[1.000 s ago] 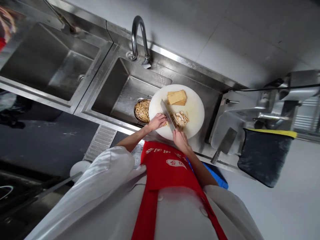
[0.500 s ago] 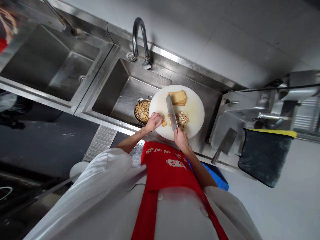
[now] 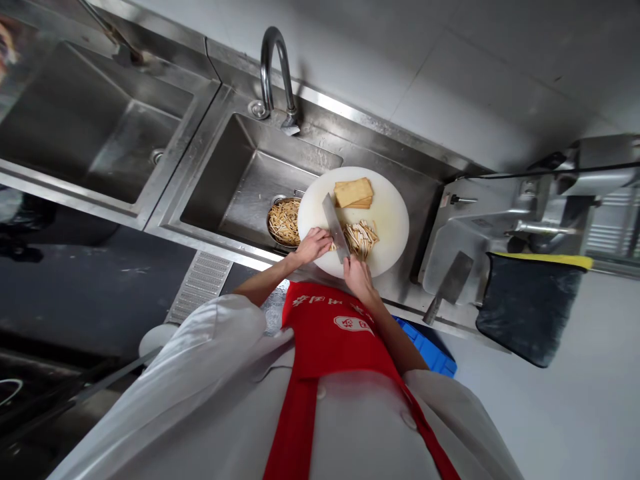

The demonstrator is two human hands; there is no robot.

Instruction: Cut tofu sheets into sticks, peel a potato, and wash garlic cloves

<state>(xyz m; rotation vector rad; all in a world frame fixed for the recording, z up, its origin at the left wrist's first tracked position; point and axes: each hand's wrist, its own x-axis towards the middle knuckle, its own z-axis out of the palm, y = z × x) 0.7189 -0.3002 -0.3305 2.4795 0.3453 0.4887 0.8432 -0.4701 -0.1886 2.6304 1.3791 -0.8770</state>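
My right hand (image 3: 357, 276) is wrapped round the handle of a cleaver (image 3: 335, 228), whose blade stands on a round white cutting board (image 3: 390, 220). My left hand (image 3: 314, 245) has its fingers bent and pressed down close to the blade's left side, on a piece of dried tofu mostly hidden beneath them. Right of the blade lies a heap of cut dried tofu strips (image 3: 362, 240). A stack of flat brown dried tofu slabs (image 3: 354, 193) rests at the far side of the board. Left of the board, a round metal bowl holds many more strips (image 3: 284, 222).
The board overlaps the right edge of a steel sink (image 3: 215, 193) with a curved faucet (image 3: 273, 67). On the right, a second cleaver (image 3: 453, 280) lies near a dark cloth (image 3: 530, 307) with a yellow edge. A blue crate (image 3: 430, 350) stands below the counter.
The cleaver has moved left, up to my left fingers. My left hand has shifted slightly right over the tofu piece, which is now mostly covered. The strips' heap shows more fully.
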